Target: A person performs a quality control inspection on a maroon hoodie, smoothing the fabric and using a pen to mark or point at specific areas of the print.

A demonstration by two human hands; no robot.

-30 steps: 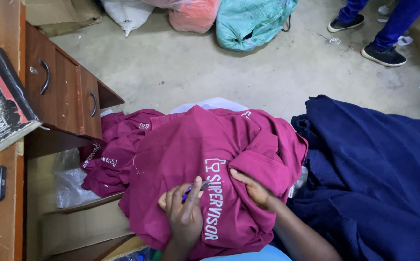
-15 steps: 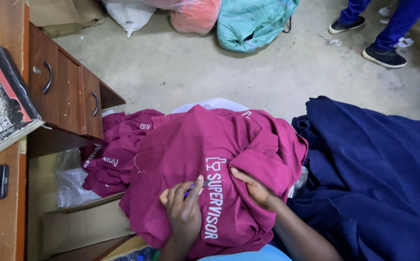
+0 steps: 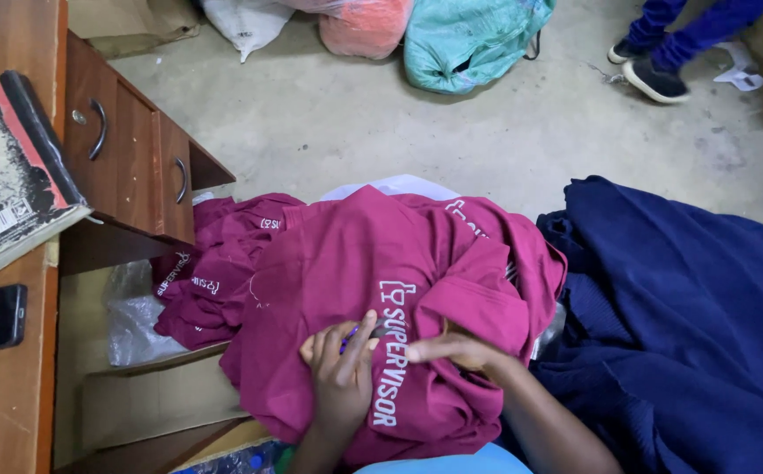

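Your left hand and right hand press the maroon shirt, fingers unclenched | folding looks unfinished | more shirts wait beside.

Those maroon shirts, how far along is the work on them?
Looks done: several maroon shirts lie heaped beside the desk. In hand: the left hand, holding something small and blue, and the right hand press on the top shirt. Possibly left: the navy fabric pile, untouched.
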